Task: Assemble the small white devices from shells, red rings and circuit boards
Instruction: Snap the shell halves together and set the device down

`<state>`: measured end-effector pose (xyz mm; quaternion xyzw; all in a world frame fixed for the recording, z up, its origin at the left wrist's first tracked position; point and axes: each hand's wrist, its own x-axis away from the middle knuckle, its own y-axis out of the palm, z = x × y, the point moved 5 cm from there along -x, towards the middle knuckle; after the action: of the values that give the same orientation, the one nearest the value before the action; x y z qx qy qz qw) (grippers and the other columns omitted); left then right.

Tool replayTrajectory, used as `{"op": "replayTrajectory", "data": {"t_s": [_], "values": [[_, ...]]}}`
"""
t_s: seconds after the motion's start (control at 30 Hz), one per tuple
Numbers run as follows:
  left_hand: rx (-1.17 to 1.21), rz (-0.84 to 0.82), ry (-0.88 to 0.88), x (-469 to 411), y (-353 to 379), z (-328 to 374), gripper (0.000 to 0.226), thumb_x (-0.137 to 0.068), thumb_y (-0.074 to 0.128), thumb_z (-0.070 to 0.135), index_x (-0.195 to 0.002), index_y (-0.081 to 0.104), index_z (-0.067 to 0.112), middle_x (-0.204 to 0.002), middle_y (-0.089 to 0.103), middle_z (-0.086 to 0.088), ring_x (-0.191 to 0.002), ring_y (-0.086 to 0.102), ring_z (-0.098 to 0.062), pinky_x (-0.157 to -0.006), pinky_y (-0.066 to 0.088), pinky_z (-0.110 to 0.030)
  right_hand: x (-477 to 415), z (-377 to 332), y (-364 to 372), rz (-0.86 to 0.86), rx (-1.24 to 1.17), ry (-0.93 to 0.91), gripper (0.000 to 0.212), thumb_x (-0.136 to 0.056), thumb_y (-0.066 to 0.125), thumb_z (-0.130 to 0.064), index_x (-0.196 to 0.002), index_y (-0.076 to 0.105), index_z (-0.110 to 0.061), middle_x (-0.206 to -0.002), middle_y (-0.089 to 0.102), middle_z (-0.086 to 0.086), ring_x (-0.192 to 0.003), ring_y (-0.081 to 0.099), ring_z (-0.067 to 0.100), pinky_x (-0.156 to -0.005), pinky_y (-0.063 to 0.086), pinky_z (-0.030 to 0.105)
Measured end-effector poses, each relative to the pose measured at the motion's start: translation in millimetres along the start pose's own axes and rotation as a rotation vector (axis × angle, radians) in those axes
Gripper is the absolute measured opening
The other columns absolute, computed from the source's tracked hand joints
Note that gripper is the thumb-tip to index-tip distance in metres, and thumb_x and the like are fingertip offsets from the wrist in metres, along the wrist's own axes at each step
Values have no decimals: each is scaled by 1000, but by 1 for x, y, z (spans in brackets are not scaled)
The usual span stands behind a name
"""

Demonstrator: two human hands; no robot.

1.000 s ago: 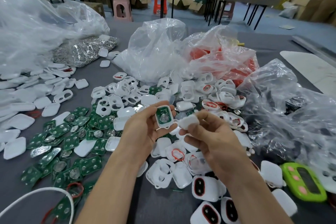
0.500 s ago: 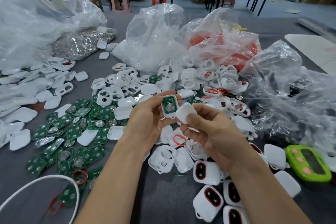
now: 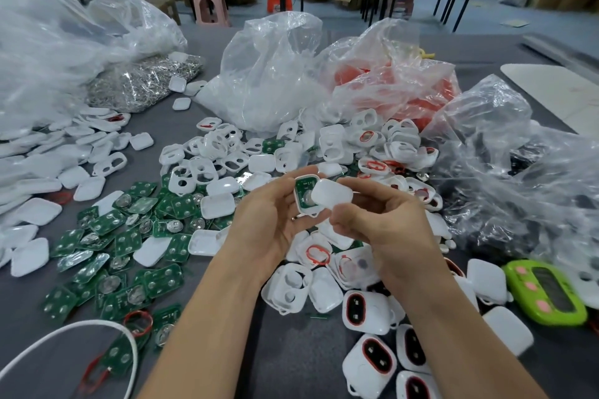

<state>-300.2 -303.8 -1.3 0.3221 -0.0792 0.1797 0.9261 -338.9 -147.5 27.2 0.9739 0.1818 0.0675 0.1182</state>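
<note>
Shell [image 3: 307, 212] in left hand [image 3: 270, 223] holds circuit board [image 3: 303, 192]; right hand [image 3: 384, 228] grips cover [image 3: 334, 194]

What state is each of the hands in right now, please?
Left hand: holding a white shell with a circuit board in it.
Right hand: holding a plain white cover.

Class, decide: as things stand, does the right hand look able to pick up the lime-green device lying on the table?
Probably not yet: the right hand is gripping a white shell cover. The lime-green device itself lies uncovered, seemingly within reach.
</note>
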Motion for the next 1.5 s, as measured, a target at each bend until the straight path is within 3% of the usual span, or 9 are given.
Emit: {"op": "replayTrajectory", "data": {"t_s": [0.17,0.43,0.53,0.73,0.83,0.93,1.13,1.37,1.5], "values": [[-16,-6,0,2,2,-1,31,-104,47,11,-118,73,1,-118,74,-21,-112,71,-37,-83,64,-43,0,1,3,25,0,-23,31,-74,80,10,-89,83,-17,-81,77,17,-69,74,23,-64,59,26],[20,-43,-4,2,6,-2,38,-106,43,10,-105,80,9,-116,75,-21,-107,74,-32,-75,63,-38,1,2,7,144,122,-206,22,-74,90,-19,-94,83,-22,-69,75,9,-52,63,14,-53,50,21],[9,-51,5,2,6,-3,38,-107,43,11,-106,80,10,-118,75,-18,-109,73,-31,-75,63,-36,0,6,8,186,244,-232,24,-74,91,-34,-96,82,-27,-64,73,2,-50,58,10,-54,48,24],[-9,-17,17,3,8,-3,38,-107,44,12,-103,82,12,-115,76,-17,-104,75,-32,-74,64,-35,8,1,14,339,633,-377,21,-75,85,-50,-89,78,-37,-66,70,-25,-64,68,-1,-60,52,16],[-12,-10,15,5,10,-3,34,-105,48,13,-102,82,16,-114,76,-18,-101,76,-34,-72,64,-34,9,0,17,385,723,-436,20,-73,83,-49,-85,76,-35,-59,65,-27,-65,66,-3,-59,45,8],[-10,1,13,6,11,-3,27,-102,55,12,-105,82,16,-113,76,-20,-95,75,-32,-75,65,-35,8,1,21,375,764,-437,15,-73,82,-44,-81,74,-34,-67,67,-29,-68,65,0,-64,45,11],[9,13,7,11,15,-5,24,-98,61,6,-106,82,15,-106,77,-20,-72,73,-20,-58,60,-24,8,2,21,382,823,-437,14,-75,80,-42,-78,72,-30,-72,66,-29,-67,64,5,-60,48,19],[-29,11,15,13,16,-4,28,-99,58,6,-106,82,19,-114,76,-17,-95,65,-28,-66,63,-26,10,2,21,378,847,-421,16,-75,80,-44,-83,76,-30,-57,65,-19,-64,64,5,-60,48,19],[-41,2,8,12,17,-5,30,-99,57,5,-107,82,20,-115,77,-13,-105,63,-33,-73,64,-27,11,1,23,379,857,-409,18,-75,80,-44,-83,76,-29,-58,66,-18,-62,66,6,-64,54,27]]}}
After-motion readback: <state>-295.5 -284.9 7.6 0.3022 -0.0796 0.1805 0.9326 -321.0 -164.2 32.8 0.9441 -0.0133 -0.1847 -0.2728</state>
